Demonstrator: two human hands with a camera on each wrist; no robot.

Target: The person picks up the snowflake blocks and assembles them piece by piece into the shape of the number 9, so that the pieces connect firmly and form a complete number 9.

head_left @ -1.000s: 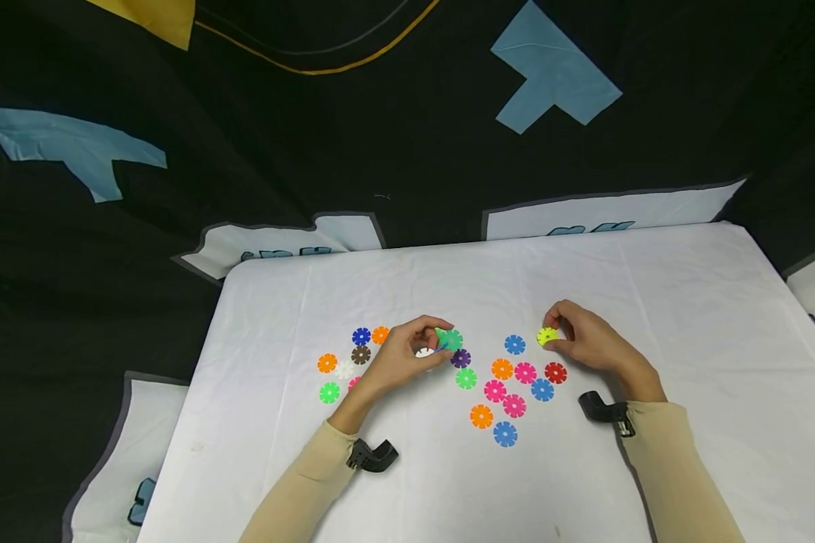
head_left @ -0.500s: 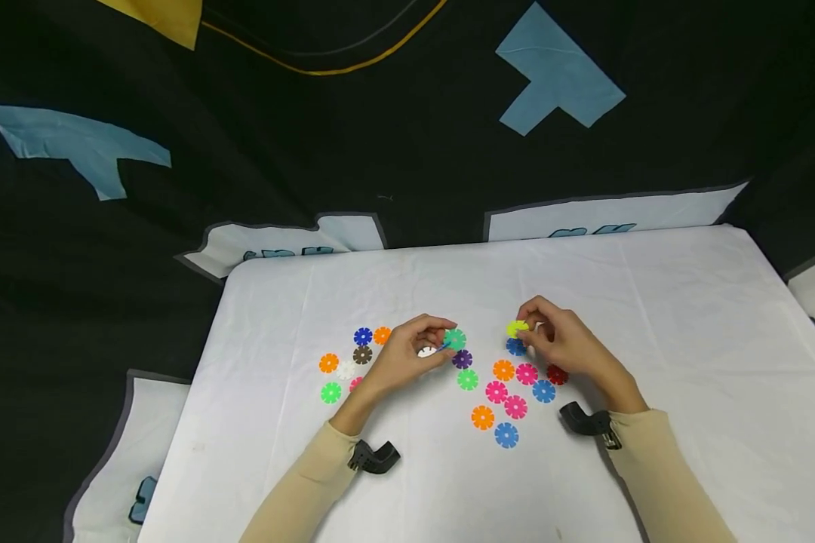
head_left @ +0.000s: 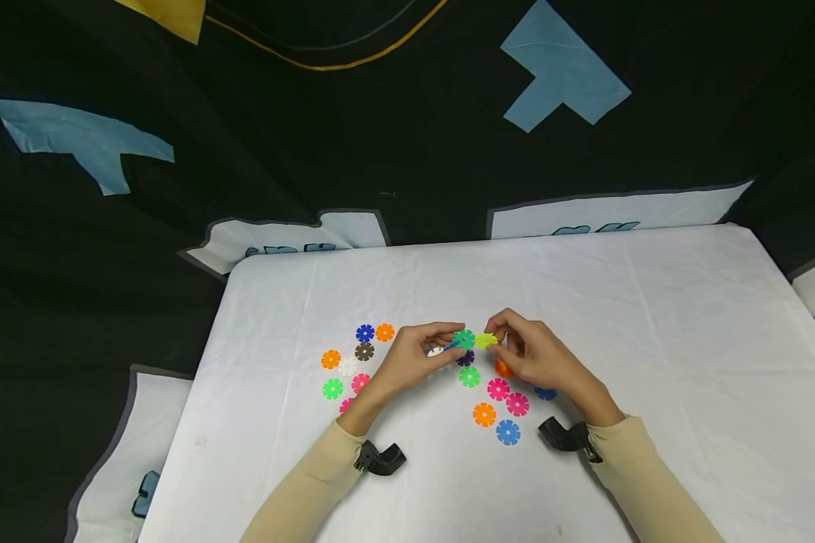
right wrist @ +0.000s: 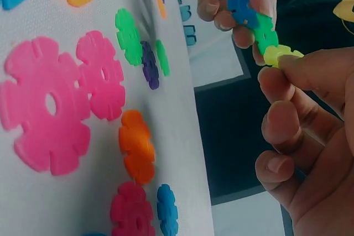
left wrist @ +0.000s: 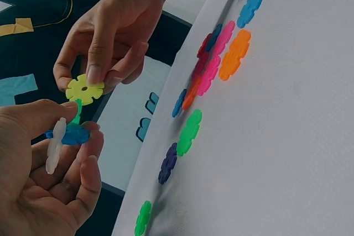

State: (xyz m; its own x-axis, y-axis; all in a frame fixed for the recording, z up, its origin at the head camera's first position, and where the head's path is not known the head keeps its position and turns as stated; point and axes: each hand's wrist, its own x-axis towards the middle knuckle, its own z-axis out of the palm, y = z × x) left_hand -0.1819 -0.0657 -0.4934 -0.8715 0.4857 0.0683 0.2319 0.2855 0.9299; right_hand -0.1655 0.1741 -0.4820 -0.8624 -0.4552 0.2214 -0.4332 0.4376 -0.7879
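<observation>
Over a table covered in white cloth (head_left: 652, 302), my head view shows a person's two bare hands close together near the middle. The left hand (head_left: 417, 351) holds a green plastic disc (head_left: 464, 339) with a notched, flower-like rim; the right hand (head_left: 533, 354) pinches a similar yellow plastic disc (head_left: 485, 341). These discs meet side by side between the hands. Beige sleeves (head_left: 306, 479) cover the forearms, with a black camera mount (head_left: 383, 461) at each wrist. More notched discs lie scattered on the cloth: a dark blue disc (head_left: 364, 332) and a brown disc (head_left: 364, 351) left of the hands, an orange disc (head_left: 484, 415) and a light blue disc (head_left: 508, 433) nearer the wearer. Black fabric (head_left: 353, 151) with blue patches (head_left: 564, 68) fills the background.

From the left wrist, I see the green disc nearly edge-on, joined to a translucent blue disc (left wrist: 74, 135) and a white disc (left wrist: 54, 147). Left thumb and fingers are narrow around this cluster. The yellow disc touches the green one; I cannot tell whether their notches interlock.

Through the right wrist view, white, blue, green and yellow run in a chain, and the right thumb and forefinger grip the yellow end. Two large pink discs (right wrist: 50, 103) lie on the cloth, their rims touching or overlapping.
</observation>
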